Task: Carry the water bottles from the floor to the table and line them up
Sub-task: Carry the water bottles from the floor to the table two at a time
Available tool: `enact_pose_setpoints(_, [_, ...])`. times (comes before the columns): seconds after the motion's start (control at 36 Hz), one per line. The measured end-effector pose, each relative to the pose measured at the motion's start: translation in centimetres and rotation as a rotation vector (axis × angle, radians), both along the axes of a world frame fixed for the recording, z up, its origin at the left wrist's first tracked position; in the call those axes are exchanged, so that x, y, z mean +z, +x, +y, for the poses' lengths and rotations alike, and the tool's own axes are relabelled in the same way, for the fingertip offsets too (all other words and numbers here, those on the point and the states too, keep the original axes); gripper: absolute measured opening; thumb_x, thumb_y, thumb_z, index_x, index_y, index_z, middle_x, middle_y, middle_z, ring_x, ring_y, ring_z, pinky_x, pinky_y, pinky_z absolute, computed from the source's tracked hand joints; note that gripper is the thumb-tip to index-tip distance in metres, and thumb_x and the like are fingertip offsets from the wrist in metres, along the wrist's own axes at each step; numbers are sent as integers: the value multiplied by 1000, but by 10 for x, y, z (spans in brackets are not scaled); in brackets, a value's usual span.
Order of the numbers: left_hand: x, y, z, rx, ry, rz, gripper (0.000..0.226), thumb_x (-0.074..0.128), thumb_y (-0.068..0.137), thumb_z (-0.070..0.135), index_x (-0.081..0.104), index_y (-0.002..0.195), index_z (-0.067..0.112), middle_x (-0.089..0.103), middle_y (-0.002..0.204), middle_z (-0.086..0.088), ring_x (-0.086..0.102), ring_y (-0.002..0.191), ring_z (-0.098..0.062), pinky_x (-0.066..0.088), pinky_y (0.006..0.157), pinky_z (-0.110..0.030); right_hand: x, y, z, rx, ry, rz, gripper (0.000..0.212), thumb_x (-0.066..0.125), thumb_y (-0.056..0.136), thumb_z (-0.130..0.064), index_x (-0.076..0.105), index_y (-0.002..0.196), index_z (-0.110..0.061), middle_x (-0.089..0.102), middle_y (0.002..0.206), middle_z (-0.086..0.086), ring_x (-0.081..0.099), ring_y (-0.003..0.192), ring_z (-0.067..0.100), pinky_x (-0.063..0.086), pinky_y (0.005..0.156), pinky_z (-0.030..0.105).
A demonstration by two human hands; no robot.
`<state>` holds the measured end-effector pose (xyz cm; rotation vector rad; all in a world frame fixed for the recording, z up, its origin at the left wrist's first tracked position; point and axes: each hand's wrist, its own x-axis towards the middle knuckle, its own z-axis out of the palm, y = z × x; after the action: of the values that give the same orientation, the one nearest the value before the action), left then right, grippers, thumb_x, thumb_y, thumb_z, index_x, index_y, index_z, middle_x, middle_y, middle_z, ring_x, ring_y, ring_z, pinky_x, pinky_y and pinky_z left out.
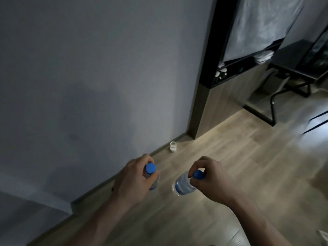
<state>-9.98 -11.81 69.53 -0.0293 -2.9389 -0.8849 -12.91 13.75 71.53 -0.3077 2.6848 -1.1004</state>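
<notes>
Each hand holds one water bottle near the baseboard (124, 176): the left hand (134, 178) is wrapped around the neck of the left bottle (153, 181), and the right hand (207, 176) pinches the right bottle (182, 185) at its blue cap (198, 174). They look full, so probably heavy; thin plastic may be slippery, and the neck seems safer.

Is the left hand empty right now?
No, the left hand grips a blue-capped water bottle by its neck, and the right hand holds a second bottle.
</notes>
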Motion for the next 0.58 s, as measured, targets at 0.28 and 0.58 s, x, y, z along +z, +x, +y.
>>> enact_pose_setpoints(0.28, [35, -52, 150, 1, 67, 64, 24, 68, 86, 51, 47, 87, 39, 58, 75, 24, 56, 66, 0, 31, 49, -15, 43, -26, 155, -38, 65, 104, 18, 75, 75, -23, 70, 75, -40, 62, 91, -16, 61, 73, 2, 48, 60, 17])
enact_pose_setpoints(0.58, [60, -90, 274, -104, 115, 32, 22, 72, 87, 43, 52, 87, 35, 59, 69, 20, 55, 63, -5, 37, 53, -19, 54, -57, 279, -126, 96, 92, 17, 76, 79, -27, 67, 77, -41, 61, 92, -18, 61, 74, 4, 47, 61, 16])
